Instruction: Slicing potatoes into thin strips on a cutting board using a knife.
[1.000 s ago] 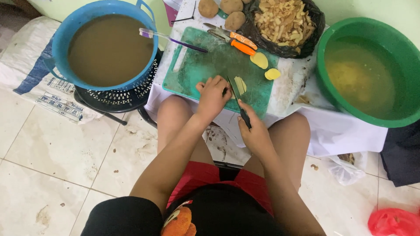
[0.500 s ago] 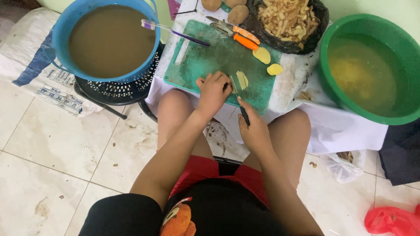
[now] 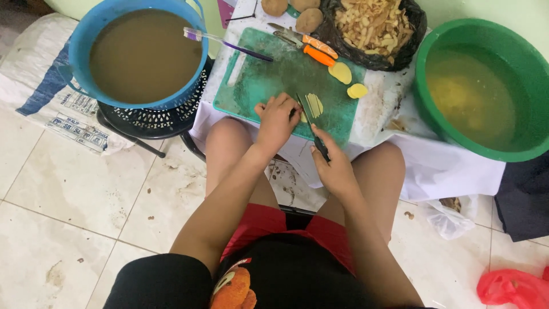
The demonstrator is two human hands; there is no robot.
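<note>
My left hand (image 3: 278, 120) presses a piece of potato down on the green cutting board (image 3: 269, 80); the piece is mostly hidden under my fingers. My right hand (image 3: 332, 165) grips the black handle of a knife (image 3: 309, 123), whose blade runs up against my left fingers. Cut pale-yellow potato slices (image 3: 314, 105) lie just right of the blade. Two peeled potato halves (image 3: 349, 80) rest at the board's right edge.
A blue basin of brown water (image 3: 143, 54) with a toothbrush (image 3: 229, 44) across its rim stands at left. At right is a green basin (image 3: 486, 86) with peeled potatoes in water. A black bag of peels (image 3: 372, 26), unpeeled potatoes (image 3: 291, 11) and an orange peeler (image 3: 311, 50) lie beyond the board.
The view shifted slightly. My hands and the knife stay at the same spot on the board, the blade working through the potato beside the cut slices.
</note>
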